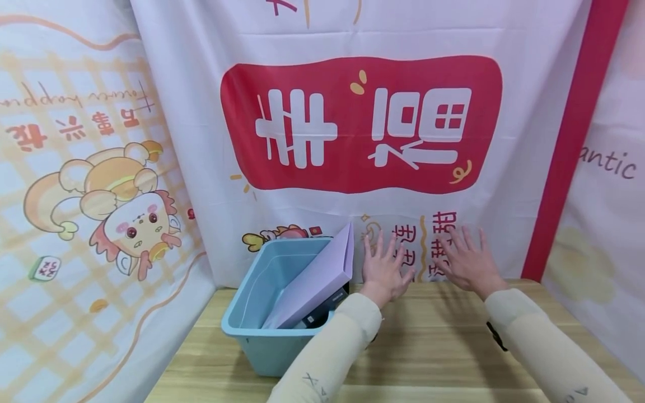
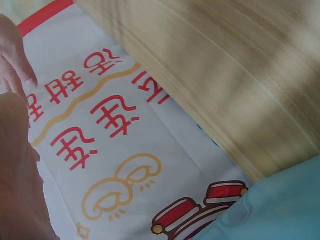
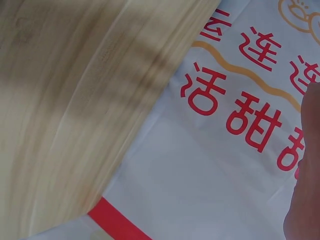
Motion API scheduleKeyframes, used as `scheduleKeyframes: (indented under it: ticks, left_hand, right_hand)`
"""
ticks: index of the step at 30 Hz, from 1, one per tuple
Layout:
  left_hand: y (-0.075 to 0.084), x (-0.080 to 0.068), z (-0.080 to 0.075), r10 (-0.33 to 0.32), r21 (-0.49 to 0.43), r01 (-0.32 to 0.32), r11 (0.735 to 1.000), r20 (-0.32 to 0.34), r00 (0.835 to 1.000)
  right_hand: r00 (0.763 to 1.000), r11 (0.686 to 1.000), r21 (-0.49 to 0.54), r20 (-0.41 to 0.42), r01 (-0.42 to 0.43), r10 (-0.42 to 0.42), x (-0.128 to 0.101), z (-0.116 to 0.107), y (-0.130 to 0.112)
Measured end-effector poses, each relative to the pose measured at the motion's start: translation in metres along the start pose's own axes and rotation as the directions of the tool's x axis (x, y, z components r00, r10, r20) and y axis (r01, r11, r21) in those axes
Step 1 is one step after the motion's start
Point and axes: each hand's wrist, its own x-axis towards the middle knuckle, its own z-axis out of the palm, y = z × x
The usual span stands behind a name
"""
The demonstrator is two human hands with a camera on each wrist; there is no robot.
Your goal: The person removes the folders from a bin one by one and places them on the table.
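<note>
A wooden table (image 1: 453, 347) is seen bearing a light blue plastic bin (image 1: 262, 313) at its left, just beside the left hand (image 1: 381, 270). A stiff, light lilac folder (image 1: 317, 280) is leaned inside it, probably best gripped at its raised top edge. Both the left and the right hand (image 1: 466, 261) are held spread, fingers straight, nothing gripped.

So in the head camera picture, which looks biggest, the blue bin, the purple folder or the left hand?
Largest to smallest as they look in the head view:
1. The blue bin.
2. The purple folder leaning inside it.
3. The left hand, open with fingers spread.
The right hand looks about the same as the left, so I would not rank those two.
</note>
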Motion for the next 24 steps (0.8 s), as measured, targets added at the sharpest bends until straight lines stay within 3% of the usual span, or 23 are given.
scheduleKeyframes:
  ticks: [15, 24]
  left_hand:
    - [0.001, -0.016, -0.016, 0.030, -0.025, -0.029, 0.999, 0.037, 0.999]
    - [0.001, -0.021, -0.019, 0.028, -0.056, -0.028, 0.998, 0.012, 1.000]
  right_hand:
    - [0.999, 1.000, -0.004, 0.044, -0.010, 0.010, -0.006, -0.014, -0.002]
    - [1.000, 0.999, 0.033, 0.017, 0.004, -0.005, -0.005, -0.016, -0.002]
